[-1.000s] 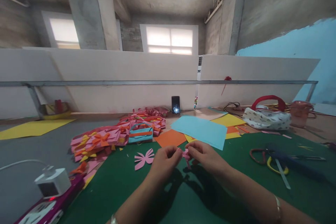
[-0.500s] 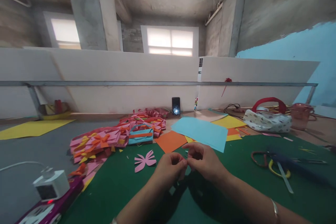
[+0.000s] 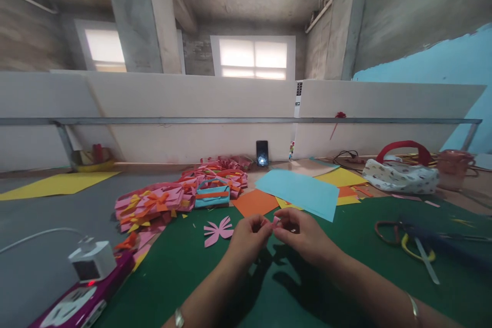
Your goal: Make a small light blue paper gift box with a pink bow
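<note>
My left hand [image 3: 250, 240] and my right hand [image 3: 302, 233] meet above the green mat [image 3: 169, 277], fingertips pinched together. Between them shows a small piece of pink paper [image 3: 275, 221], mostly covered by the fingers. The right hand's fingers hold it from the right; the left thumb and forefinger close on its left side. On the mat just left of my left hand lies a pink paper butterfly shape [image 3: 217, 230] with slit wings. Beyond the hands are an orange sheet [image 3: 255, 203] and a light blue sheet [image 3: 298, 192].
Scissors [image 3: 418, 251] and a blurred dark tool lie at right. A small blue paper bag [image 3: 212, 197] leans by a heap of pink and orange paper pieces [image 3: 157, 205]. A purple power strip [image 3: 69, 302] holds a white charger [image 3: 92, 261]. A phone [image 3: 262, 154] stands at the back.
The view has shifted a little, so the scene sits further right. The fingers have turned, and the pink piece between them now shows more clearly.
</note>
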The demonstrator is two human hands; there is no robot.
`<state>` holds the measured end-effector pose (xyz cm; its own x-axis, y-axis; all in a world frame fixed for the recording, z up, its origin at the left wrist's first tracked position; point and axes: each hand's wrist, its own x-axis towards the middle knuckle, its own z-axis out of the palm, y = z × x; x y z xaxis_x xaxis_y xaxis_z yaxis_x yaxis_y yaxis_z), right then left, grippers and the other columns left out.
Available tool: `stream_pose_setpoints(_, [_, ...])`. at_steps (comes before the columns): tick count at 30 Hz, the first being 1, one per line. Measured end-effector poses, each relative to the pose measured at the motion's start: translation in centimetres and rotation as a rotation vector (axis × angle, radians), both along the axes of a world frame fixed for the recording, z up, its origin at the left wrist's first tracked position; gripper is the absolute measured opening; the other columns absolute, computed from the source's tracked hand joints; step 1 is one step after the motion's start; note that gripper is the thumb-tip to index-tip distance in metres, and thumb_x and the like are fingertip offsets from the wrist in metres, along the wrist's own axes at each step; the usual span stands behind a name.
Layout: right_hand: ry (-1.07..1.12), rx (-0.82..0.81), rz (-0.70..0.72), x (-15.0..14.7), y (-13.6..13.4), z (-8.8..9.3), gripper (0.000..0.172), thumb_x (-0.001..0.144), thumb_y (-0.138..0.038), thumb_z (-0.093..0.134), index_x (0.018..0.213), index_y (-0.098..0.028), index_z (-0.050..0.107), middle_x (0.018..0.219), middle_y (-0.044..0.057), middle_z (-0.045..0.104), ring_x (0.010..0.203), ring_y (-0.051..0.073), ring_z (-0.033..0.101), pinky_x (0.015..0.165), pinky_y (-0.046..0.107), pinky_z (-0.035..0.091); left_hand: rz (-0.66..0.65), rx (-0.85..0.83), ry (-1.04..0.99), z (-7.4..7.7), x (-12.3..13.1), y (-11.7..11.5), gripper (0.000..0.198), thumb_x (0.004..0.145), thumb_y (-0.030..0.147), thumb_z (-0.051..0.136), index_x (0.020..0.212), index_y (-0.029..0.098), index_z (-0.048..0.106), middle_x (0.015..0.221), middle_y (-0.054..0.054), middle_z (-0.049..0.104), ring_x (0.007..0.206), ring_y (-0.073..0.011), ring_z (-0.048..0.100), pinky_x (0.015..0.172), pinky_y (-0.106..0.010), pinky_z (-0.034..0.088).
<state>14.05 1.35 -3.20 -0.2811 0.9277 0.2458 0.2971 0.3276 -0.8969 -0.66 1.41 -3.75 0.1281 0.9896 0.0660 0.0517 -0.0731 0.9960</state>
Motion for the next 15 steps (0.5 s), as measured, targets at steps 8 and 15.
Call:
stream_pose_setpoints(8, [0.096, -0.036, -0.016, 0.01, 0.03, 0.12, 0.03, 0.068, -0.022, 0.06, 0.098, -0.017, 0.054, 0.058, -0.005, 0.054, 0.051, 0.01, 0.052, 0.052, 0.023, 0.042, -0.059, -0.079, -0.116, 0.63, 0.2, -0.61, 0.029, 0.056, 0.035, 0.071, 0.072, 0.012, 0.061, 0.051, 0.003, 0.051, 0.044, -0.0065, 0.041, 0.044, -0.02, 0.028])
stream_pose_setpoints(15, [0.002, -0.024, 0.047, 0.16, 0.64, -0.61, 0.03, 0.07, -0.019, 0.06, 0.099, -0.017, 0.056, 0.064, -0.003, 0.059, 0.056, 0.011, 0.057, 0.054, 0.022, 0.044, -0.142, -0.12, -0.039, 0.33, -0.21, -0.17, 0.028, 0.052, 0.034, 0.074, 0.067, 0.014, 0.059, 0.046, 0.005, 0.047, 0.038, -0.0053, 0.037, 0.04, -0.019, 0.023])
